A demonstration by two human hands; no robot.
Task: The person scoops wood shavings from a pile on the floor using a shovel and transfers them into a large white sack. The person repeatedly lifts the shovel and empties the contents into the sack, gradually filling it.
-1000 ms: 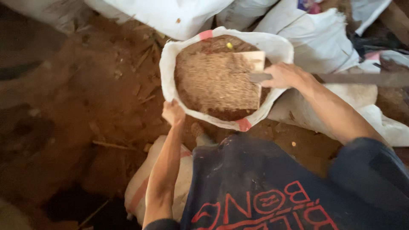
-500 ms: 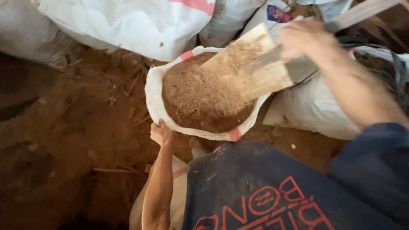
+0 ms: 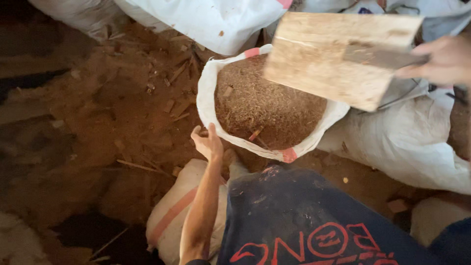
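- A white woven sack [image 3: 208, 105] is seen standing open on the dirt floor [image 3: 98, 122], packed pretty much to the brim with brown sawdust [image 3: 267, 105].
- The near-left rim of that sack is gripped by the left hand [image 3: 208, 144], fingers curled shut on the fabric edge.
- A flat wooden board [image 3: 333, 56] is held up over the far-right side of the sack, tilted, clear of the sawdust.
- The board's handle is clutched by the right hand [image 3: 444, 61] at the right edge of the view, fingers wrapped tight around it.
- More white sacks [image 3: 216, 22] are piled just behind and to the right, and another one with a reddish stripe [image 3: 169, 216] lies under the left forearm.
- Wood scraps [image 3: 174, 105] are scattered over the floor to the left.
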